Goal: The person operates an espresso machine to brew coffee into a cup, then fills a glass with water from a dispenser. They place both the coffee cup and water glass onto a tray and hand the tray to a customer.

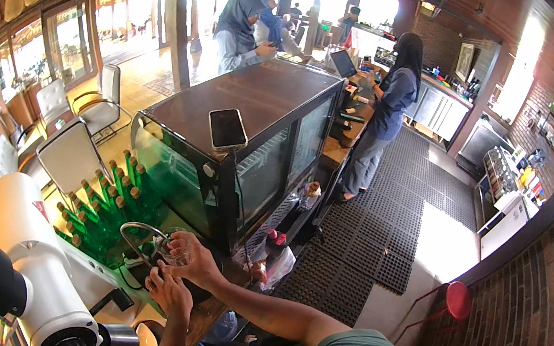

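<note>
White machine [44, 276], hands [170, 293] above counter [205, 317], brick wall [498, 345].

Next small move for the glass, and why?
Probably ease the clear glass back toward the body: the right hand holds it close to the curved metal tap, and green bottles crowd together just beyond.

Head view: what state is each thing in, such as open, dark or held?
Glass, held in right hand
Left hand, half curled
Tap, running or not unclear
Bottles, upright, stoppered
Phone, screen dark
Laptop, open
Stool, unoccupied
Nearest chair, unoccupied
</note>
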{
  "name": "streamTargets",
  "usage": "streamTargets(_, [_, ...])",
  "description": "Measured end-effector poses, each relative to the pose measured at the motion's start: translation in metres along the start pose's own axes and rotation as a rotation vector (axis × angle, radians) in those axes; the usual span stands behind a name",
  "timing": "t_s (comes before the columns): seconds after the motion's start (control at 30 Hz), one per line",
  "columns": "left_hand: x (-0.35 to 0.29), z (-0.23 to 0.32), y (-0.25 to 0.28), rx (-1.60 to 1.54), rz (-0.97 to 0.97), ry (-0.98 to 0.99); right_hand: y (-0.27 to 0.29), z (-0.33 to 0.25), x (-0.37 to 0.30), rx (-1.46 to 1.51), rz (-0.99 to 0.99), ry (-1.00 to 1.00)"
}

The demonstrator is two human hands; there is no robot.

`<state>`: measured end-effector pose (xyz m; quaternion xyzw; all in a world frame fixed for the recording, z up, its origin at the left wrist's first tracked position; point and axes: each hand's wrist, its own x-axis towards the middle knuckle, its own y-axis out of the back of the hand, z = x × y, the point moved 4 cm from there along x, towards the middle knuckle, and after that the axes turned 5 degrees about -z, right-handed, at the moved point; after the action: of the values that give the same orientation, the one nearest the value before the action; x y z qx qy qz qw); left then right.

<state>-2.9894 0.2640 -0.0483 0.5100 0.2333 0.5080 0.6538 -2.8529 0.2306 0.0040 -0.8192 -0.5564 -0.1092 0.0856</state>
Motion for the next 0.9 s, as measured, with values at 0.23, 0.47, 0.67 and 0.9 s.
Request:
streamTargets(0.23, [-0.002, 0.001, 0.01, 0.004, 0.087, -0.09, -0.004, -0.012, 0.004, -0.046, 0.003, 0.028])
streamTargets(0.47, [-0.002, 0.0, 0.006, -0.039, 0.061, -0.067, -0.005, -0.02, 0.006, -0.056, -0.014, 0.023])
streamTargets(0.67, [-0.002, -0.001, 0.004, -0.034, 0.052, -0.053, -0.005, -0.025, 0.01, -0.093, -0.023, 0.046])
streamTargets(0.9, [-0.001, -0.003, 0.001, -0.078, 0.059, -0.028, -0.004, -0.03, 0.011, -0.091, -0.022, 0.044])
